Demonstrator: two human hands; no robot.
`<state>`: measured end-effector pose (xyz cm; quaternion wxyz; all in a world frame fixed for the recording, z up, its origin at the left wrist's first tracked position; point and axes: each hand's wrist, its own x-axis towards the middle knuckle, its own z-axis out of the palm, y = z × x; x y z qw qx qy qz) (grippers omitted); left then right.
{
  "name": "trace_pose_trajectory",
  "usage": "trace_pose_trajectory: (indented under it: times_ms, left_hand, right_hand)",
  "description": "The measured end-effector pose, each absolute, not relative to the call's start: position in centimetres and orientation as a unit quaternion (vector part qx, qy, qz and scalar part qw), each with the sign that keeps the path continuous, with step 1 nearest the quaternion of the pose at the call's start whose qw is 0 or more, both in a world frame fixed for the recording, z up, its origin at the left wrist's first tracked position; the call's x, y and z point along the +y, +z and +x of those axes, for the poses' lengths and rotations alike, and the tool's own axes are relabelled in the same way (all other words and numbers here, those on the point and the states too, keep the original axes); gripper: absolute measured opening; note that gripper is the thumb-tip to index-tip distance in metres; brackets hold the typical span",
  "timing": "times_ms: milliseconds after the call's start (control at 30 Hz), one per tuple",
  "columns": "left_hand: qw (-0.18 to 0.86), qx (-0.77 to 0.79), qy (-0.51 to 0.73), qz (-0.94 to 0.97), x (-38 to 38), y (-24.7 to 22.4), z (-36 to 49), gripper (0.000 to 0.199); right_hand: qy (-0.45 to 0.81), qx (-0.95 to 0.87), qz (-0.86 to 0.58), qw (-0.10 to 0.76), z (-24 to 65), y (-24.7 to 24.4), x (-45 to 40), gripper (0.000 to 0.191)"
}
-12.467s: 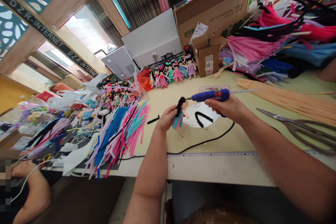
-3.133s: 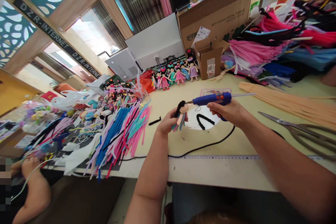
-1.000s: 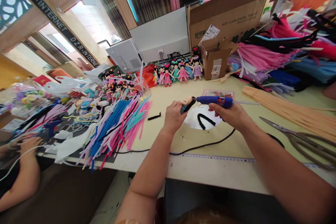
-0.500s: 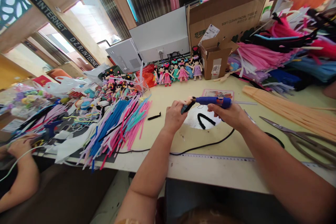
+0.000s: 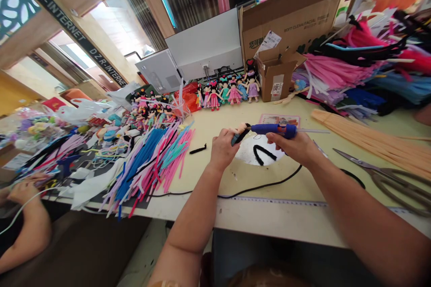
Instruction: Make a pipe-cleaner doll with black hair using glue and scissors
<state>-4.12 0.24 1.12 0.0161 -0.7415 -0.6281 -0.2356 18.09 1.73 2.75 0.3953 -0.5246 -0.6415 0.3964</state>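
My left hand (image 5: 223, 148) is closed around a small doll (image 5: 241, 132) with a pale part, black fuzzy strips and a blue-grey piece; my fingers hide much of it. My right hand (image 5: 292, 144) grips a blue hot glue gun (image 5: 274, 130), a clear glue stick jutting from its back end. The gun's nozzle meets or nearly meets the doll's black part. Beneath them, a bent black pipe cleaner (image 5: 258, 154) lies on a white round mat (image 5: 247, 154). A shorter black pipe cleaner (image 5: 198, 149) rests on the table to the left.
Scissors (image 5: 377, 172) and beige pipe cleaners (image 5: 367, 136) lie at right. A black cord (image 5: 266, 187) crosses near the ruler strip (image 5: 289, 202). Coloured pipe cleaners (image 5: 144, 157) pile at left. Finished dolls (image 5: 232, 92) stand behind, beside a small carton (image 5: 276, 74). Another person's hand (image 5: 25, 190) works far left.
The doll has tilted very slightly in my left hand. My right hand keeps the glue gun almost still. The other person's hand at far left has shifted a little.
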Motion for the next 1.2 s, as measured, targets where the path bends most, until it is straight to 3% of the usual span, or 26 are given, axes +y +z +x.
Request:
trace_pose_trajectory:
  times_ms: [433, 967, 1200]
  left_hand:
    - [0.022, -0.635, -0.228, -0.737, 0.21, 1.22, -4.05, 0.031]
    - [0.038, -0.637, -0.226, -0.736, 0.38, 0.82, -4.22, 0.034]
    - [0.028, -0.663, -0.214, -0.717, 0.68, 0.7, -4.43, 0.033]
  right_hand:
    - [0.372, -0.648, -0.518, 0.417, 17.94, 2.79, 1.44, 0.035]
    - [0.211, -0.713, -0.525, 0.415, 17.98, 2.66, 1.21, 0.034]
    - [0.352, -0.626, -0.518, 0.464, 17.98, 3.05, 1.31, 0.034]
